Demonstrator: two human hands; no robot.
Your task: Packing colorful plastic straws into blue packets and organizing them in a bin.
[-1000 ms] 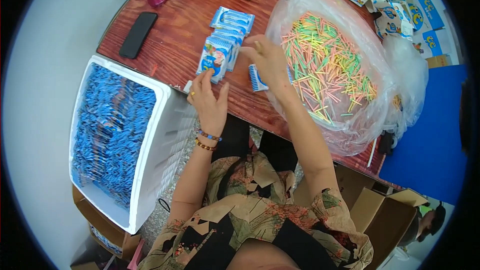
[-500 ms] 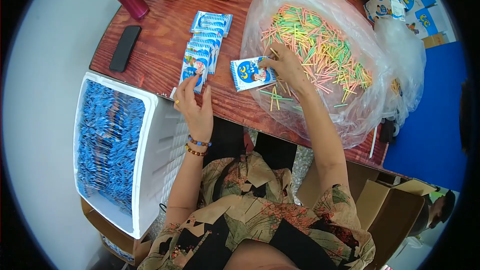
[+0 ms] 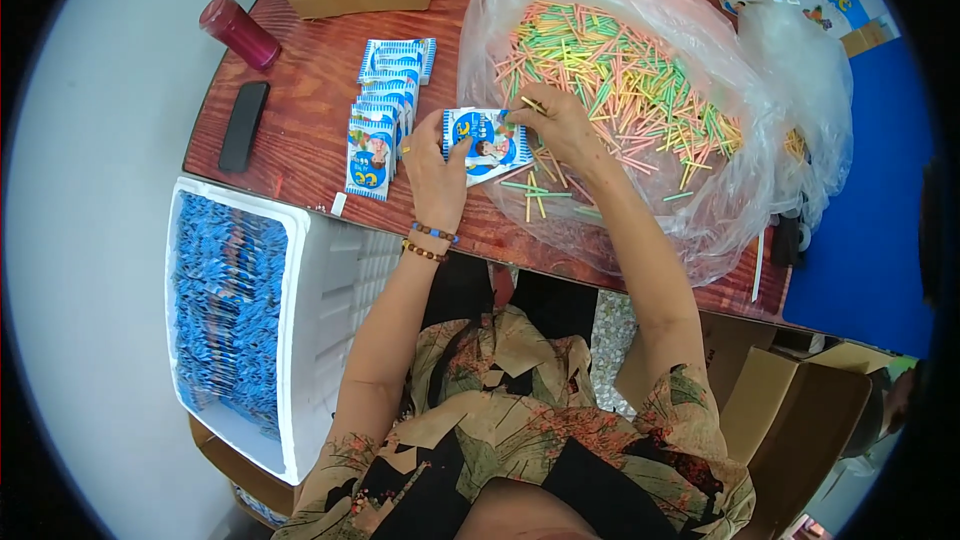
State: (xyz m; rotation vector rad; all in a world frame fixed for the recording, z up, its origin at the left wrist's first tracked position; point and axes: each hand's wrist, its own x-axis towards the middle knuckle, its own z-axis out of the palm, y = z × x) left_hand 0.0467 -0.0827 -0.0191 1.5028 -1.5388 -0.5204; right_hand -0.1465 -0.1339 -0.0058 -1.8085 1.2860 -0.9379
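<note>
The packet (image 3: 483, 140) is a small flat sachet, white with blue print and a cartoon figure on its face. It lies just at the mouth of the clear plastic bag (image 3: 760, 70), held between both hands above the wooden bench (image 3: 300, 100). The left hand (image 3: 437, 165) grips its left edge, fingers curled around it. The right hand (image 3: 560, 125) is pinched shut at the packet's upper right corner, a thin yellow stick (image 3: 533, 105) between its fingertips.

Half a second ago the left hand rested on the row of packets (image 3: 385, 105) while the right alone held the sachet over the sticks; now the left has come across to it, and the packet sits lower and nearer the body.

The heap of coloured sticks (image 3: 620, 90) fills the bag to the right. The row of packets lies just left of the left hand, with bare bench beyond up to a black phone (image 3: 244, 125) and a red bottle (image 3: 238, 32). A white bin (image 3: 325, 320) of blue packets stands below the bench's near-left edge.
</note>
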